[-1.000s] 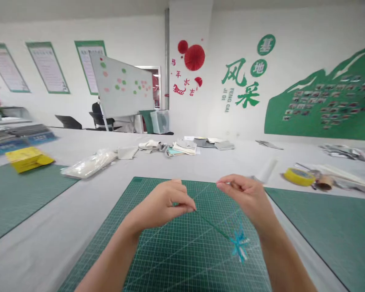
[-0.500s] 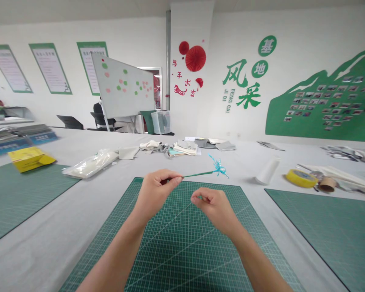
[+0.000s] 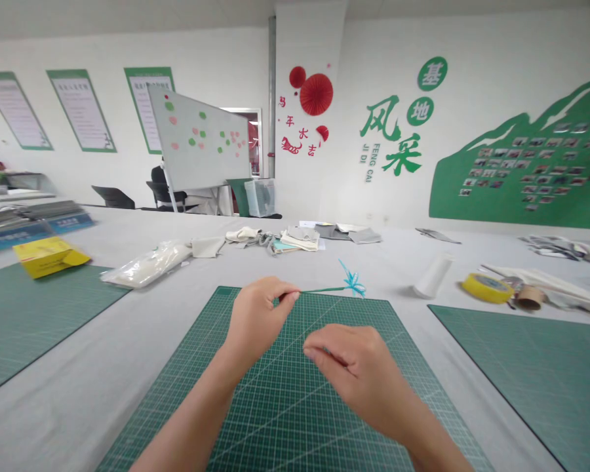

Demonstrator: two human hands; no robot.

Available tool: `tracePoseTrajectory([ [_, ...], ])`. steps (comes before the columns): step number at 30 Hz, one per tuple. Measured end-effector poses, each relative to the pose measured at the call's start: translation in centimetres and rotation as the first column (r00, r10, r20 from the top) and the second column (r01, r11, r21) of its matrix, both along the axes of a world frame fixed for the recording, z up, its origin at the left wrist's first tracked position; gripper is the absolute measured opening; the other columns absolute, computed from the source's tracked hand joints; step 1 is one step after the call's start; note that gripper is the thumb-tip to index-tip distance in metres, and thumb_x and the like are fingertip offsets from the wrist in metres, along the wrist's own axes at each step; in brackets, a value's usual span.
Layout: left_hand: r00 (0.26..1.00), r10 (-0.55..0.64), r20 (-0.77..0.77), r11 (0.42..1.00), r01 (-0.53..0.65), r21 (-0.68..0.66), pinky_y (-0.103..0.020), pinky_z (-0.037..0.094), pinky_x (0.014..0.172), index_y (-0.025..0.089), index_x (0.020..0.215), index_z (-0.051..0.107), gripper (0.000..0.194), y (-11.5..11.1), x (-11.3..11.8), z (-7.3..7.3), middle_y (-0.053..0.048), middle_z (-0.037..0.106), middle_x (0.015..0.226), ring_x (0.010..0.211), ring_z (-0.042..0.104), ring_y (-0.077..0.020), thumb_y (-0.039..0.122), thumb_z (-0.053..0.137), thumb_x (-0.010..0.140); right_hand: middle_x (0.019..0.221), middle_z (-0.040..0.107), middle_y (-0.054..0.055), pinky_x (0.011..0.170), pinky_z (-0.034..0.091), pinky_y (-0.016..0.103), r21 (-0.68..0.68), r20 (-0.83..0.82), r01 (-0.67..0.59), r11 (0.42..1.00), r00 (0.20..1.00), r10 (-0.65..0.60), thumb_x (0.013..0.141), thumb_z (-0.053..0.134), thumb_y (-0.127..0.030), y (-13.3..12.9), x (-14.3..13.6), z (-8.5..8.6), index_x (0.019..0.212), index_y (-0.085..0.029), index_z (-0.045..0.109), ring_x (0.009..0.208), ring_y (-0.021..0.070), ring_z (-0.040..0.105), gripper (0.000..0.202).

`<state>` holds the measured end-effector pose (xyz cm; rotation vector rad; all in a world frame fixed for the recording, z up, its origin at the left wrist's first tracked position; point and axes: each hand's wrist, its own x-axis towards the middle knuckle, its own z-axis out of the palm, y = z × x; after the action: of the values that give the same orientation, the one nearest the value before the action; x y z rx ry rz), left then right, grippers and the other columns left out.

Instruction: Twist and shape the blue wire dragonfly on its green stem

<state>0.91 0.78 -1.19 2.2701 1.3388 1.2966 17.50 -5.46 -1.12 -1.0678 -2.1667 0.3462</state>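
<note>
Across the foreground, by a clock centred on the lower view: one worktop, grey-covered, carrying the laid-out goods. Item, gridded green cutting mat, filling the centre and six o'clock. Items, two further mats: left-side mat at ten o'clock, right-side mat at three. Item, clear plastic packet, pale contents, ten o'clock. Item, right hand, three o'clock, fingers curled, thumb and fingertips drawn together; whether anything thin lies between them cannot be told. It stands apart from the green stem, lower in view than a second ago. Item, left hand, eleven o'clock, thumb and forefinger pinching the stem's end. Item, yellow tape roll, two o'clock. Item, said stem, near level, running from that pinch towards one o'clock. Item, blue flower head, at the stem's far tip, seen against the cutting mat's far edge; a second ago it hung low, towards four o'clock. That swing apparently leaves stem and head borne by the left hand alone.
</note>
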Motion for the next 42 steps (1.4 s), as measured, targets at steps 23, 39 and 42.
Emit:
tracePoseTrajectory([
  [23, 0.815, -0.532, -0.228, 0.846, 0.508, -0.161, -0.024, 0.04, 0.065, 0.024, 0.08, 0.071, 0.019, -1.6, -0.1, 1.1, -0.001, 0.062, 0.064, 0.068, 0.054, -0.0123, 0.023, 0.052, 0.083, 0.046, 0.038, -0.004, 0.042, 0.026, 0.023, -0.052, -0.294, 0.3, 0.953, 0.907, -0.302, 0.079, 0.056, -0.038, 3.3, 5.5, 0.0, 0.075, -0.017, 0.067, 0.044, 0.0084, 0.03, 0.024],
  [39, 0.946, -0.179, 0.269, 0.959, 0.229, -0.168, -0.024, 0.044, 0.061, 0.018, 0.078, 0.07, 0.017, -0.1, -0.8, 0.9, -0.003, 0.067, 0.072, 0.068, 0.058, -0.0143, 0.029, 0.057, 0.079, 0.053, 0.043, -0.004, 0.047, 0.026, 0.021, -0.327, -0.379, 0.014, 0.945, 0.914, -0.145, 0.077, 0.057, -0.034, 6.5, 2.5, -4.4, 0.072, -0.015, 0.064, 0.048, 0.0077, 0.032, 0.021],
  [42, 0.946, -0.127, 0.3, 0.966, 0.186, -0.178, -0.025, 0.045, 0.062, 0.018, 0.078, 0.069, 0.017, 0.2, -0.8, 0.7, -0.003, 0.068, 0.074, 0.069, 0.059, -0.0151, 0.029, 0.057, 0.078, 0.055, 0.047, -0.003, 0.048, 0.028, 0.021, -0.266, -0.284, 0.032, 0.964, 0.952, -0.11, 0.079, 0.054, -0.031, 5.7, 1.7, -3.8, 0.071, -0.016, 0.064, 0.05, 0.0084, 0.035, 0.019],
])
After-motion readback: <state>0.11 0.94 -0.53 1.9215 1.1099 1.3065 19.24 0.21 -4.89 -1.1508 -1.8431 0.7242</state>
